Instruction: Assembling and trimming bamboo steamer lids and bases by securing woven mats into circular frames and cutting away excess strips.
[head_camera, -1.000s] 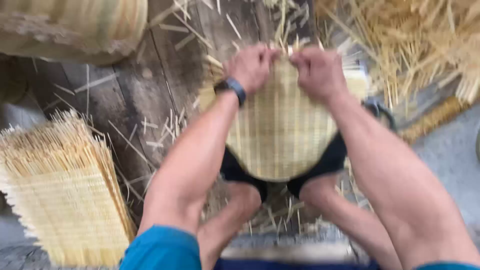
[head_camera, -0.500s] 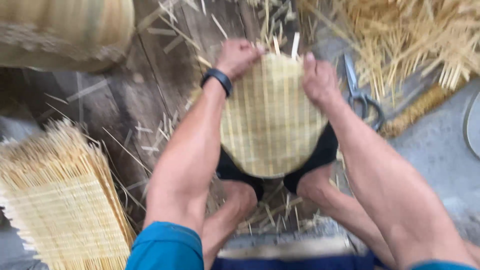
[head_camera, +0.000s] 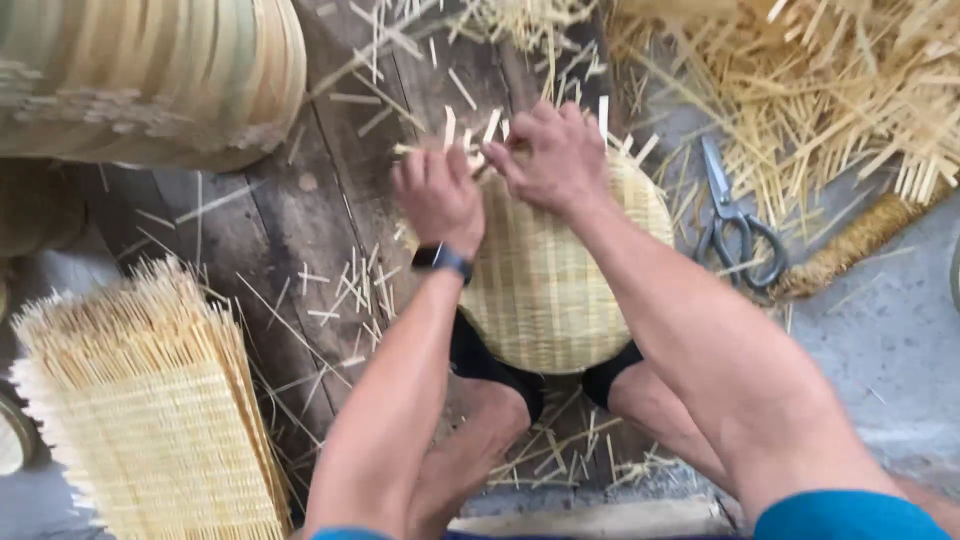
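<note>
Gripping the round woven bamboo mat (head_camera: 555, 290) at its far edge, both hands (head_camera: 440, 195) (head_camera: 550, 155) are now meeting closer together, fingers pinching loose strip ends.

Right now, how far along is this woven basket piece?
The round woven mat looks tightly woven across its body. Both hands, left hand and right hand, are working the loose strip ends at its far edge. Those ends stick out untrimmed, and the scissors lie unused beside it.

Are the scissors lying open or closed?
Closed. The scissors lie flat on the ground right of the woven bamboo piece, blades together in one point, the two handle loops side by side.
</note>
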